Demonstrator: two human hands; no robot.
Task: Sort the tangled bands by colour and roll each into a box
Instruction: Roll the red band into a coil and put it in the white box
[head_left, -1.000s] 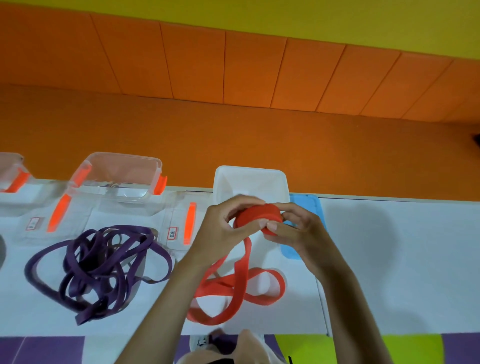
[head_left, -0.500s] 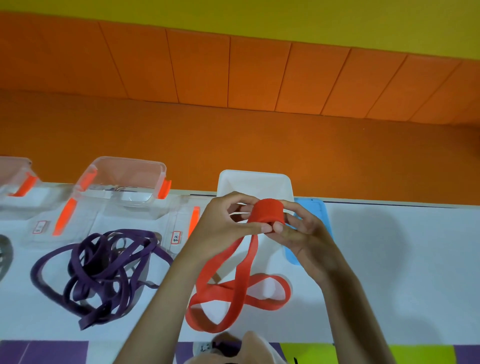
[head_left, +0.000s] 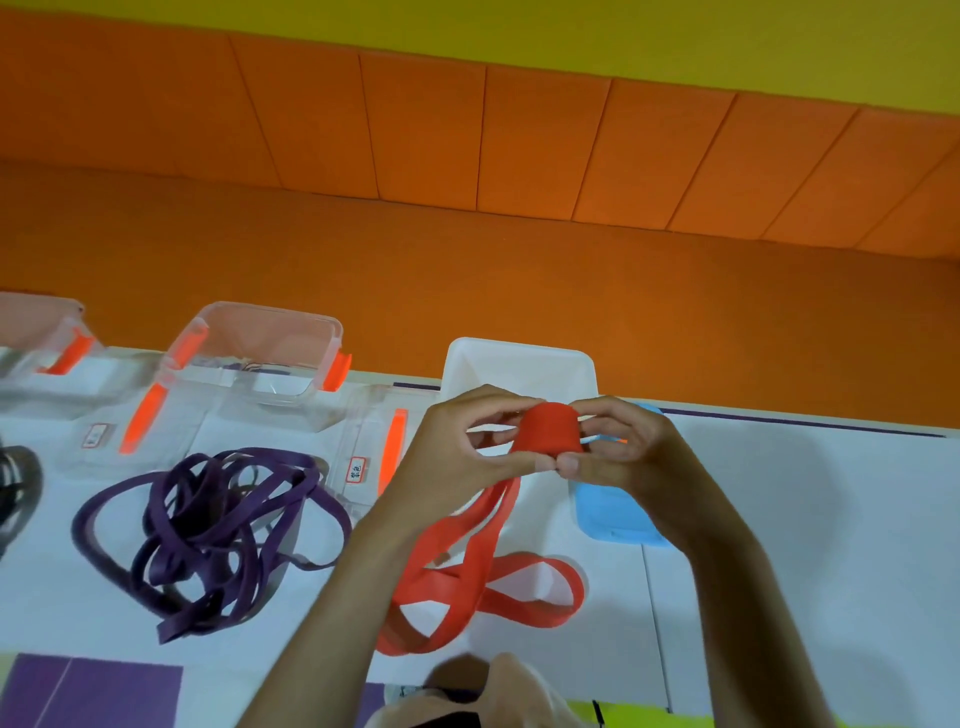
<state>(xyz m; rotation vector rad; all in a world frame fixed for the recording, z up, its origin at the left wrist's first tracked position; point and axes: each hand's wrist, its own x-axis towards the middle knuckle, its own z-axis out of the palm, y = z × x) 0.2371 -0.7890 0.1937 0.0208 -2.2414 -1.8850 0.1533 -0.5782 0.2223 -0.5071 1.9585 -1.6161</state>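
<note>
Head | white table (head_left: 805, 519) | orange padded wall (head_left: 545, 145) behind | left hand (head_left: 447, 457), right hand (head_left: 628, 452): fingers (head_left: 498, 404) pinch red band roll (head_left: 548, 431)

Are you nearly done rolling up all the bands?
Not nearly. The purple tangle and the red band already lie apart. The left hand and right hand grip a part-wound red roll; its tail loops on the table. Left: finish it, box it, then roll the purple tangle.
</note>
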